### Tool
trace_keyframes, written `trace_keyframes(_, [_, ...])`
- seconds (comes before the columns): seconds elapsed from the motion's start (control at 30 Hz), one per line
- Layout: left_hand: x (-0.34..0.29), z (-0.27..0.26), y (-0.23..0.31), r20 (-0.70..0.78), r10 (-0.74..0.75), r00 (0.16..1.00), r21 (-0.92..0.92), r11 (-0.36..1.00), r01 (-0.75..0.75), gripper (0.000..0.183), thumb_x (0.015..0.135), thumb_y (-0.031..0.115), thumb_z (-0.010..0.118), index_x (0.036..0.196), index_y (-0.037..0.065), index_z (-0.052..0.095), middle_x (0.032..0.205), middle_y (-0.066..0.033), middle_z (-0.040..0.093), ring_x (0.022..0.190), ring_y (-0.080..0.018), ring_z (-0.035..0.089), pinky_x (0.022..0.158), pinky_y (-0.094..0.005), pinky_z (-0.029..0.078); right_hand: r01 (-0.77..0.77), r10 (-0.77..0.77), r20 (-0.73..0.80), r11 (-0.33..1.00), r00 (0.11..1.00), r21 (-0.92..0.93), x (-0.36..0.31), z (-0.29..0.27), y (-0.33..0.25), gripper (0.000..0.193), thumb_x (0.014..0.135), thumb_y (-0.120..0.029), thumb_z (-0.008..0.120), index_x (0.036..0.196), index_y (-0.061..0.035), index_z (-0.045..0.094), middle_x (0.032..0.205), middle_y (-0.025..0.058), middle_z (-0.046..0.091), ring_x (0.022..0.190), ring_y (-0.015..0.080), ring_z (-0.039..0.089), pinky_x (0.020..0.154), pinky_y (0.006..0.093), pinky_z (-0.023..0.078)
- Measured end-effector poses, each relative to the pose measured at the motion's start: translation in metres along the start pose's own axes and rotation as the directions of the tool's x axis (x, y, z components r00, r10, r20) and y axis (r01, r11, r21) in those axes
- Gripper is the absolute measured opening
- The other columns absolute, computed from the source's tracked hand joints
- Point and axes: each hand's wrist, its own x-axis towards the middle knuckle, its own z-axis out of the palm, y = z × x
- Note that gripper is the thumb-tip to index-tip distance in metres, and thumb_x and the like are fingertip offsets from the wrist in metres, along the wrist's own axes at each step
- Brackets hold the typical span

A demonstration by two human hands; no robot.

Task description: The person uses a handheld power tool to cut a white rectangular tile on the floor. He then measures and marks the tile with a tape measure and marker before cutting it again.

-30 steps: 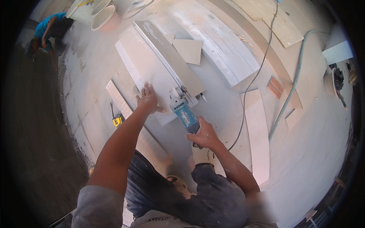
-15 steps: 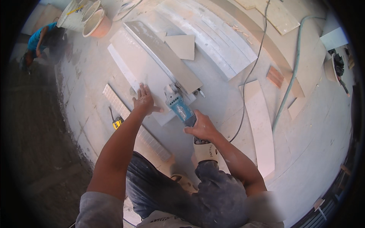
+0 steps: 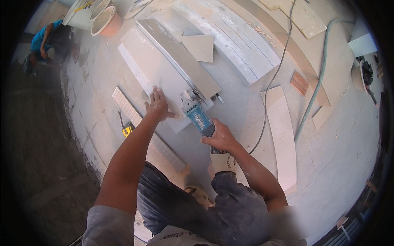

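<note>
My right hand [image 3: 221, 136] is wrapped round the rear of a teal angle grinder [image 3: 198, 116]. The grinder's head rests at the near end of a long beige tile [image 3: 151, 67], by the edge of a narrower, dusty tile plank [image 3: 180, 57] lying on it. Flat on the same beige tile, with fingers spread, lies my left hand [image 3: 157, 107]. A pale strip [image 3: 133, 65] runs along the beige tile's left side. Just past the grinder a small pen-like piece [image 3: 219, 98] pokes out near the plank's end. The disc is mostly hidden.
Left of me lie a marked tile strip [image 3: 143, 131] and a yellow tape measure [image 3: 127, 129]. A cord [image 3: 266, 98], a green hose [image 3: 320, 78], a curved slab [image 3: 282, 131] and grooved white slabs [image 3: 230, 37] are to the right. Buckets [image 3: 106, 21] and a crouching person [image 3: 45, 41] are far left.
The whole view has shifted slightly. Both hands and the grinder keep nearly the same place on the tile. At the far left the other person has changed posture a little.
</note>
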Motion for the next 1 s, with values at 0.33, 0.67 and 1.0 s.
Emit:
trace_keyframes(0.33, [0.001,-0.001,0.001,0.01,0.001,1.0,0.001,1.0,-0.001,0.166,0.055,0.061,0.099,0.166,-0.007,-0.005,0.175,-0.0291,-0.008,0.164,-0.0435,0.008,0.125,-0.068,0.021,0.017,-0.017,0.032,1.0,0.999,-0.006,-0.002,0.001,0.01,0.082,0.072,-0.033,0.086,0.135,0.0065,0.052,0.103,0.0245,0.073,0.096,0.0354,0.074,0.088,0.0433,0.058])
trace_keyframes(0.67, [-0.002,-0.003,0.003,0.0,-0.02,1.0,0.003,1.0,0.02,0.166,0.055,0.06,0.099,0.167,-0.006,-0.004,0.176,-0.0283,-0.008,0.164,-0.0434,0.008,0.125,-0.0681,0.021,-0.047,0.044,0.069,0.998,0.997,0.048,-0.011,0.001,0.012,0.081,0.073,-0.032,0.086,0.135,0.0061,0.052,0.091,0.0202,0.073,0.077,0.0306,0.073,0.074,0.0396,0.058])
trace_keyframes(1.0, [-0.004,-0.008,0.006,0.026,-0.031,0.999,0.002,1.0,0.031,0.165,0.055,0.06,0.099,0.167,-0.006,-0.004,0.176,-0.028,-0.008,0.164,-0.0432,0.008,0.125,-0.0687,0.021,-0.032,0.029,0.079,0.999,0.996,0.036,-0.007,0.001,0.004,0.099,0.076,-0.031,0.082,0.154,0.0105,0.037,0.099,0.0246,0.073,0.079,0.0326,0.076,0.071,0.0414,0.061])
